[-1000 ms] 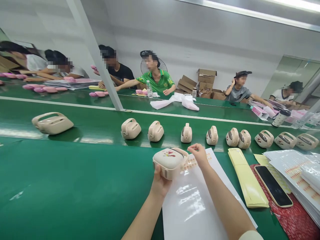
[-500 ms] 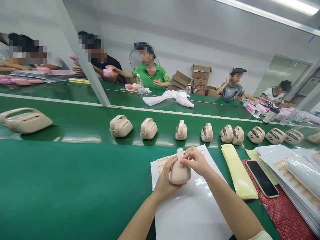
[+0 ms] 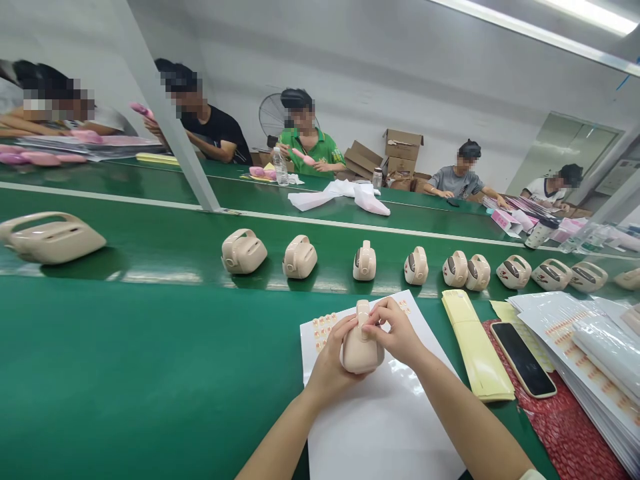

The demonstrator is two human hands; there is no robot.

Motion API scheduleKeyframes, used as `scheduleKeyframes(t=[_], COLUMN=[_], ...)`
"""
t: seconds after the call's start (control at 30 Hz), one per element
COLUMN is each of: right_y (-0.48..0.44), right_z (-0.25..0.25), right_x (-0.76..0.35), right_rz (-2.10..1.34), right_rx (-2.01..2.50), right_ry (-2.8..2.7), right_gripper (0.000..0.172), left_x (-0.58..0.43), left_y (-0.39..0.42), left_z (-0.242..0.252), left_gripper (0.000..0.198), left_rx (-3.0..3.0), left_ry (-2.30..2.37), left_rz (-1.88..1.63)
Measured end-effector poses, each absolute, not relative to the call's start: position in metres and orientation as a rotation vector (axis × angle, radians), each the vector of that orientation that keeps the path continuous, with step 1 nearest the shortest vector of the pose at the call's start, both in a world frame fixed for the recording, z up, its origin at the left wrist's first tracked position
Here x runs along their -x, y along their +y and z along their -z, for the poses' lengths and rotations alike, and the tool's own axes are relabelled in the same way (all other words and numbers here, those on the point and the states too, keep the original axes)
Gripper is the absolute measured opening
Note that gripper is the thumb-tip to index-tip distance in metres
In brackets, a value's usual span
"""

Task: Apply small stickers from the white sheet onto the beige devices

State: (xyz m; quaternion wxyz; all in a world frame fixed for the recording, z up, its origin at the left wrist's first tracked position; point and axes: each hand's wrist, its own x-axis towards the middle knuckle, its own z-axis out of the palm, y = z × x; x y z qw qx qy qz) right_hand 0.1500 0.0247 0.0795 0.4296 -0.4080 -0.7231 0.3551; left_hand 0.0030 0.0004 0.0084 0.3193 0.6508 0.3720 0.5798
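- The right hand's (image 3: 400, 330) thumb and finger are touching the foot of the handle (image 3: 363, 311), coming in from 2 o'clock; I cannot tell if they are pinching something tiny.
- The left hand (image 3: 331, 365) is curling its fingers round the cream case (image 3: 363, 355) from 8 o'clock.
- The case is being held over a white sheet (image 3: 380, 433), its handle pointing to 12.
- Orange stickers (image 3: 320, 327) are showing at 10 o'clock.
- Yellow paper (image 3: 477, 347) is lying at 3 o'clock, with a phone (image 3: 523, 360) lying past it.
- Other cream cases (image 3: 365, 264) are standing in a row, one at 12 o'clock.
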Motion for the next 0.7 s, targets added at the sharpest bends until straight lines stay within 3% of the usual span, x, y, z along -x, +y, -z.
scheduleKeyframes(t=[0.17,0.3,0.47,0.53,0.7], right_y=[0.021,0.016,0.014,0.015,0.026], right_z=[-0.076,-0.069,-0.064,-0.062,-0.057], right_x=[-0.156,-0.162,-0.159,-0.154,-0.143], right_rz=[-0.558,-0.285,-0.614,-0.812,-1.022], right_rx=[0.975,0.931,1.141,1.13,1.157], right_ry=[-2.017,-2.122,-1.977,-1.898,-1.538], right_gripper=[0.008,0.018,0.07,0.066,0.033], left_x=[-0.006,-0.005,-0.004,-0.004,-0.008], left_y=[-0.002,-0.001,0.001,0.002,-0.001], left_z=[-0.014,-0.011,-0.005,-0.002,-0.004], left_gripper=[0.069,0.071,0.074,0.074,0.066], left_rx=[-1.499,-1.614,-1.869,-1.92,-1.732], left_ry=[0.947,0.974,0.938,0.915,0.904], left_rz=[-1.542,-1.562,-1.562,-1.567,-1.514])
